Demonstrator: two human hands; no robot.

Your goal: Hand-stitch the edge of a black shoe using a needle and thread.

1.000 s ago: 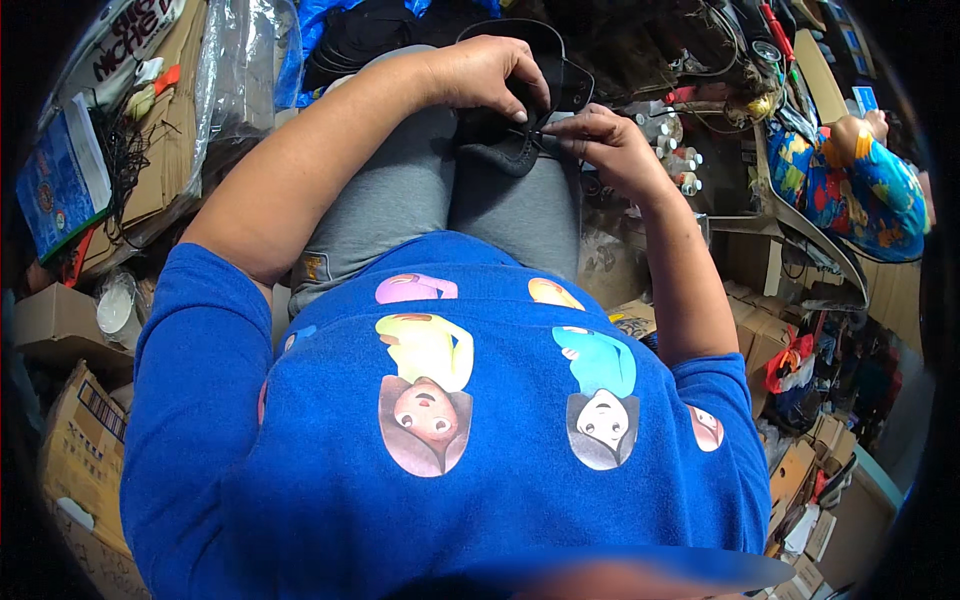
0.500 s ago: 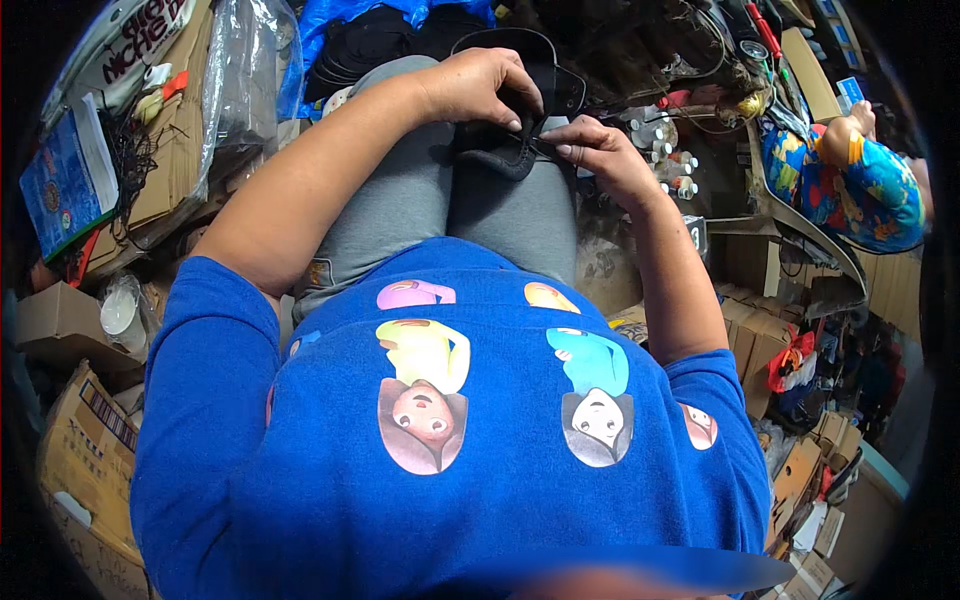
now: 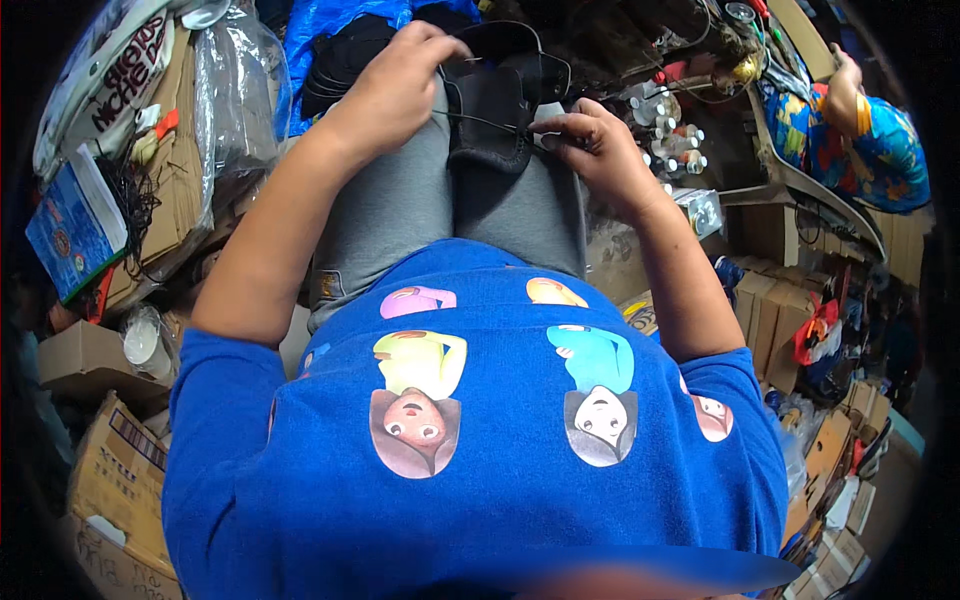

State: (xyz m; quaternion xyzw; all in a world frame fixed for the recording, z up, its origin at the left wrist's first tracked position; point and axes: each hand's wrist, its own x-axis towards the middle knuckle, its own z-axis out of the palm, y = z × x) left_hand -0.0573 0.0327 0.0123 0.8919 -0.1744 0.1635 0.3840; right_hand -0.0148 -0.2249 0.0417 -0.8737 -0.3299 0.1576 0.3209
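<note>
Across my thighs lies a black sandal-like piece [image 3: 490,95] with a dark flat sole, a thick rounded edge and a raised strap at its far side. A dark thread [image 3: 470,117] runs taut from that edge toward my left hand [image 3: 395,90]. The left fingers are curled closed around the thread, and a small shiny bit shows at the fingertips, too small to name. My right hand [image 3: 598,148] is at the piece's right edge, its thumb and forefinger pinched close together; what lies between them is hidden.
Several small clear bottles [image 3: 680,150] stand right of my knees. Beyond them, a person in a colourful shirt [image 3: 890,150] sits at the right. Cardboard boxes [image 3: 120,470], plastic-wrapped board [image 3: 235,100] and a blue booklet [image 3: 80,225] crowd the left; more boxes [image 3: 770,310] are stacked right.
My left hand has moved left and away from the black piece, drawing the thread out. The right hand stays by the edge. The person at the right has shifted an arm.
</note>
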